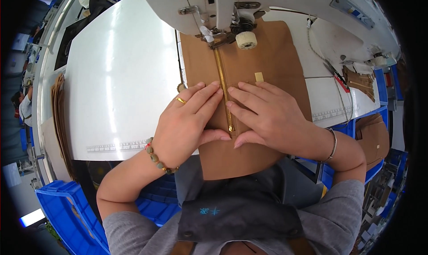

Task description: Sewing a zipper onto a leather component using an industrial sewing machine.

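A brown fabric panel (276,48) lies across the sewing machine bed, its near end hanging over the table's front edge. A gold-toothed zipper (225,92) runs along it, with the slider at the near end and the far end under the presser foot (217,43). My left hand (189,114) rests flat on the fabric left of the zipper, fingers stretched out. To the right of the zipper my right hand (267,114) lies flat too, fingers spread. Both thumbs point toward each other just below the slider. A small yellowish tab (259,77) shows beyond my right fingers.
The sewing machine head (276,1) overhangs the far side. Red-handled scissors (337,77) and brown zipper pieces (360,82) lie at the right. Brown panels (58,117) hang at the table's left edge. A blue crate (73,188) stands lower left; another blue bin at right holds brown pieces (372,139).
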